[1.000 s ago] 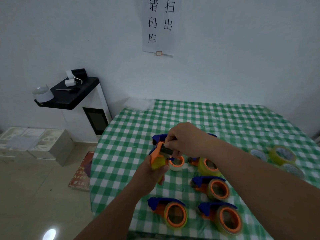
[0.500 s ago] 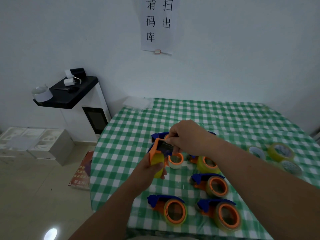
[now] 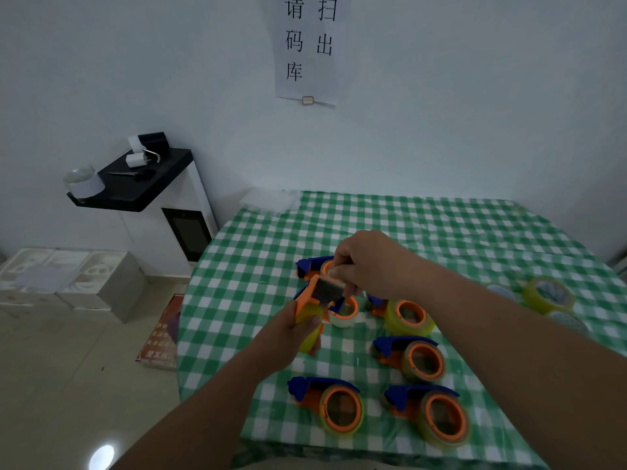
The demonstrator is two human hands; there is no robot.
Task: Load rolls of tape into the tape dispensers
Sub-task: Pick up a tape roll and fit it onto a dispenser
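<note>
The person is standing at a table [image 3: 424, 225] covered in green-and-white check, holding an orange tape dispenser [image 3: 314, 301] up above the cloth near its left side. The left hand [image 3: 288, 337] is gripping the dispenser's lower body, fingers curled round the yellow roll of tape [image 3: 310, 334] seated in it. The right hand [image 3: 368, 262] is reaching in from above, fingertips closing in a pinch on the grey strip at the dispenser's top end. Four loaded dispensers are lying on the cloth below and to the right: two at the near edge [image 3: 334, 403] [image 3: 432, 413], one further in [image 3: 412, 357], and one with a yellow roll [image 3: 407, 315] just beyond it. Loose rolls [image 3: 546, 295] are lying well apart at the right. A paper sign [image 3: 310, 45] is hanging on the wall.
</note>
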